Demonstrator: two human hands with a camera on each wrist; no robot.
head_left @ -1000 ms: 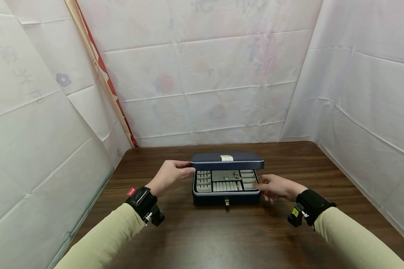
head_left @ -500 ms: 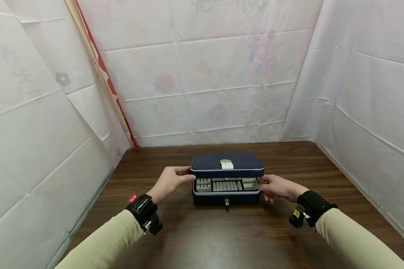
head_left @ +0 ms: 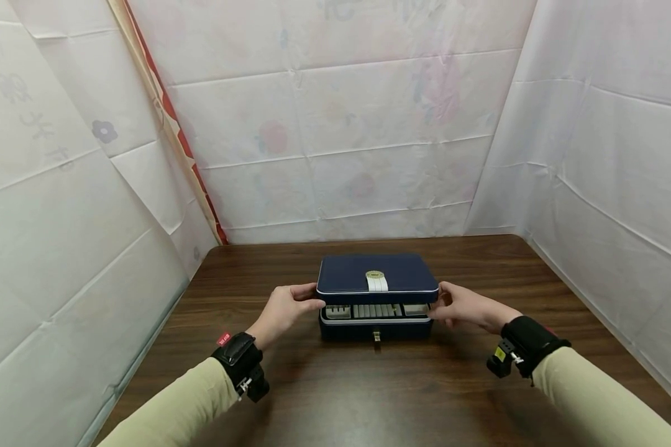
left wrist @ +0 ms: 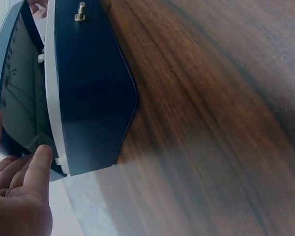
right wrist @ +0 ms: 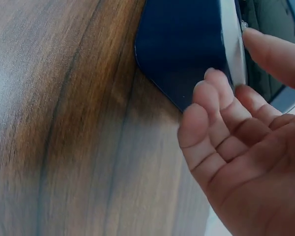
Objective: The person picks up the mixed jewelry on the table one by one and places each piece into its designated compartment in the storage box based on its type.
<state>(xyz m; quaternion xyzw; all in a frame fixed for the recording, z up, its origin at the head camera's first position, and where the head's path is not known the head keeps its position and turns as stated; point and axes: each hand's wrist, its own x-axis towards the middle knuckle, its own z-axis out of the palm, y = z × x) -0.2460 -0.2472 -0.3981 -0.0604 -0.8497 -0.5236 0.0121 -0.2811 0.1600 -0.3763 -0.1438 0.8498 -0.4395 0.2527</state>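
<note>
A dark blue jewelry box (head_left: 346,330) with white piping and a brass clasp stands on the table, its lid (head_left: 377,273) partly lowered. Through the narrow front gap show pale grey compartments and ring rolls (head_left: 373,311). My left hand (head_left: 282,313) holds the lid's front left corner; in the left wrist view one digit (left wrist: 39,167) lies in the gap below it. At the right end is my right hand (head_left: 470,307), index finger by the lid's corner and thumb at the gap. In the right wrist view its fingers (right wrist: 194,125) bend loosely beside the box's outer side.
The brown wood-grain table (head_left: 335,397) extends around the box. White printed sheets (head_left: 335,124) hang behind it and along both sides. Each wrist wears a black strap with a small camera.
The lid has swung down toward the base, narrowing the gap, with my left hand moving down along with it. My right hand has shifted slightly, its index finger now beside the lid's corner.
</note>
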